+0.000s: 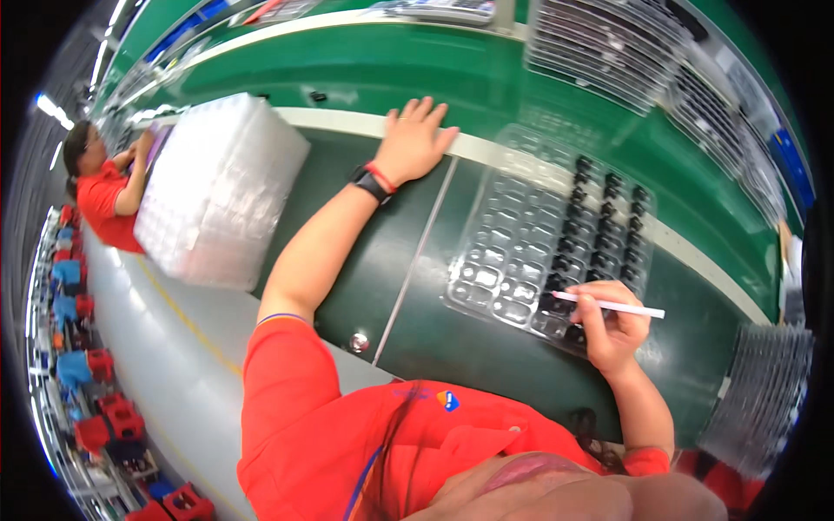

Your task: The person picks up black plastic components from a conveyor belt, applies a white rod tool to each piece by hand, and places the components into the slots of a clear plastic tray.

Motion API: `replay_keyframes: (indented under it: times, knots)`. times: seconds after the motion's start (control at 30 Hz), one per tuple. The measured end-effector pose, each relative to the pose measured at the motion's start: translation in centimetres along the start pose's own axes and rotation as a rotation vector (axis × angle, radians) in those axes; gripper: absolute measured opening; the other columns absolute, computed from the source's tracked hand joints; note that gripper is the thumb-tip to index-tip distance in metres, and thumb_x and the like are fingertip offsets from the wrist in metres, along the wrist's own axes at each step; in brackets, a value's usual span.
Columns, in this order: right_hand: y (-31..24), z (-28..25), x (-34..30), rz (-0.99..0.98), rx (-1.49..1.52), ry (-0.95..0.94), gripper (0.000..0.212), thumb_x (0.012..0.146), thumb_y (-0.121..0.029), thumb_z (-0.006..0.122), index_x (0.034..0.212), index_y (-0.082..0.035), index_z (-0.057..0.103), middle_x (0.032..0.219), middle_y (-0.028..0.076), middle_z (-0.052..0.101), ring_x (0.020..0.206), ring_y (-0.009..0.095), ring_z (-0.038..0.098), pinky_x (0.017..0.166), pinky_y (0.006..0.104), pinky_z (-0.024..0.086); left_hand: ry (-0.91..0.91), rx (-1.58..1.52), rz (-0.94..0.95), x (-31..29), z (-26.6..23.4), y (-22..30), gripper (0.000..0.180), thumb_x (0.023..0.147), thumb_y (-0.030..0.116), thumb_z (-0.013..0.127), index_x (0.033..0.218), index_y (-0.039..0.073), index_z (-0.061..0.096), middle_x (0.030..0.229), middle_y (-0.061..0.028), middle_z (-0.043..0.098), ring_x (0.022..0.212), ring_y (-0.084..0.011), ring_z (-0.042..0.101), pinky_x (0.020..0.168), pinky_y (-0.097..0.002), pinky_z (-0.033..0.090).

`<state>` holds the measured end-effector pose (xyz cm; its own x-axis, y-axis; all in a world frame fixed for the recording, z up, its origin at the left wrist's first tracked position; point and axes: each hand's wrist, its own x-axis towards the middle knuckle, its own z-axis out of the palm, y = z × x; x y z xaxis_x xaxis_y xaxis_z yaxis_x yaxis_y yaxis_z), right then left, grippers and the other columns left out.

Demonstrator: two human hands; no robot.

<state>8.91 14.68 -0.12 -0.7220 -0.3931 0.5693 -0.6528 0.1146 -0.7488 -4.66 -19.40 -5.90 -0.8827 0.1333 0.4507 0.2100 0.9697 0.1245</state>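
A clear plastic blister tray (486, 260) lies on the dark green table. Its right-hand columns hold several small black parts (601, 247), while the pockets on its left show no parts. Over the tray's near right portion, my right hand (617, 326) is closed on a slim white pen-like stick (630, 308); its tip points left, close to the black parts. Whether the tip touches one I cannot tell. My left hand (414, 143) lies flat with fingers spread at the pale strip along the table's far edge, left of the tray, holding nothing.
A tall stack of clear trays (217, 187) stands at the left. More trays are stacked at the far right (599, 52) and near right (760, 395). A small black piece (319, 96) lies on the green conveyor (382, 65). Another person (109, 187) works beyond the left stack.
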Motion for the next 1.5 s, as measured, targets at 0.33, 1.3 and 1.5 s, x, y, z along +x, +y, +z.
replay_keyframes:
  times: [0.33,1.3,1.5]
  knots:
    - [0.1,0.4,0.1,0.030,0.044,-0.004,0.006,0.085,0.006,0.057,0.090,0.007,0.061,0.085,0.017,0.065,0.056,0.012,0.059,0.051,0.0213,0.046,0.216,-0.179,-0.050,1.3,0.2,-4.3,0.029,0.082,0.026,0.061,0.101,0.004,0.064,0.120,-0.0160,0.057,0.116,-0.0335,0.049,0.095,-0.0500,0.037]
    - [0.7,0.3,0.2,0.099,0.210,0.206,0.011,0.093,0.001,0.049,0.101,0.006,0.055,0.098,0.020,0.064,0.059,0.010,0.056,0.053,0.0210,0.046,-0.468,-1.336,-0.237,-3.0,-8.5,12.5,0.031,0.077,0.005,0.073,0.107,-0.001,0.063,0.080,-0.0031,0.063,0.071,-0.0062,0.060,0.061,-0.0190,0.049]
    - [0.5,0.6,0.2,0.165,0.136,0.060,0.011,0.091,0.000,0.054,0.100,0.006,0.058,0.099,0.017,0.064,0.059,0.009,0.056,0.053,0.0208,0.047,-0.724,-1.414,-0.220,-5.1,-8.3,14.6,0.029,0.075,0.003,0.075,0.101,-0.003,0.063,0.081,-0.0042,0.065,0.072,-0.0062,0.063,0.064,-0.0185,0.051]
